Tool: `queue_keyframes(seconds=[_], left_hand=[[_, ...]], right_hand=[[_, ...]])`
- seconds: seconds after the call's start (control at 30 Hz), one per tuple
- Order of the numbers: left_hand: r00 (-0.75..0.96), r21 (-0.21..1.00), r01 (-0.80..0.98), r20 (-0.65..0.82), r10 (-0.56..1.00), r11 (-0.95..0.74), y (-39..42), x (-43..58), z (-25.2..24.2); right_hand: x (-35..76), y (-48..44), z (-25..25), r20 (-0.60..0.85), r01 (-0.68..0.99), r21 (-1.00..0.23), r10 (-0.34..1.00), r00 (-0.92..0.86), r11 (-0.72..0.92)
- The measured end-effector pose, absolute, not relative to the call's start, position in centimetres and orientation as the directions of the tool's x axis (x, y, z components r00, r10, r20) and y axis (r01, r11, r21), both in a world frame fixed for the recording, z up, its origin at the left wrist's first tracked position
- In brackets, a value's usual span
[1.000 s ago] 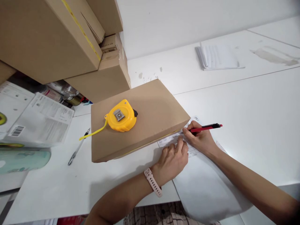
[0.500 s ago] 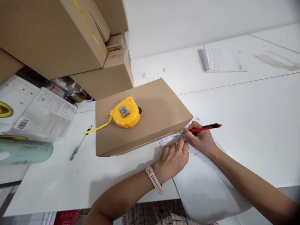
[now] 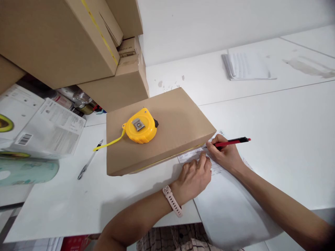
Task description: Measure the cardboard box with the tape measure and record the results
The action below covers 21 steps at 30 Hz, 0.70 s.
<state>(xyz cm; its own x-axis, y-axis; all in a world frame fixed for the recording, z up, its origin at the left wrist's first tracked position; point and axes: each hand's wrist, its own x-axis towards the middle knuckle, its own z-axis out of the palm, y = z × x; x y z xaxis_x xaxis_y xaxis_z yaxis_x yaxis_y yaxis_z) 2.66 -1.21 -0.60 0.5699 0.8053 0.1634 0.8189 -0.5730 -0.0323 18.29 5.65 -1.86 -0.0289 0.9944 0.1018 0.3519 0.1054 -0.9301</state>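
Note:
My right hand [image 3: 225, 155] grips a red and black pen [image 3: 231, 141], its tip on a printed sheet of paper [image 3: 227, 205] lying on the white table [image 3: 282, 132]. My left hand [image 3: 193, 177], with a pale pink watch strap on the wrist, rests flat on the same sheet, fingers pressing it down beside the pen tip. Just left of both hands lies a flat brown cardboard box [image 3: 172, 129]. A yellow tape measure [image 3: 140, 129] sits on the box's top, a short length of yellow tape sticking out to the left.
Large cardboard boxes [image 3: 65, 38] are stacked at the upper left. White printed packages [image 3: 39, 129] lie at the left edge. A silver pen [image 3: 89, 163] rests on the table left of the flat box. A stack of papers [image 3: 247, 66] lies at the far right.
The view shifted slightly, so everything sits a little further right than a second ago. My hands stay on the sheet; the pen moved only slightly.

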Motion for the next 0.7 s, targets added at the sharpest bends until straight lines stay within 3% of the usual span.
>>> queue_keyframes(seconds=[0.7], left_hand=[[0.572,-0.037,0.818,0.16,0.805,-0.574,-1.24,2.62,-0.56]], right_hand=[[18.4,5.71,-1.64,0.105,0.364,-0.926,0.994,-0.01,0.102]])
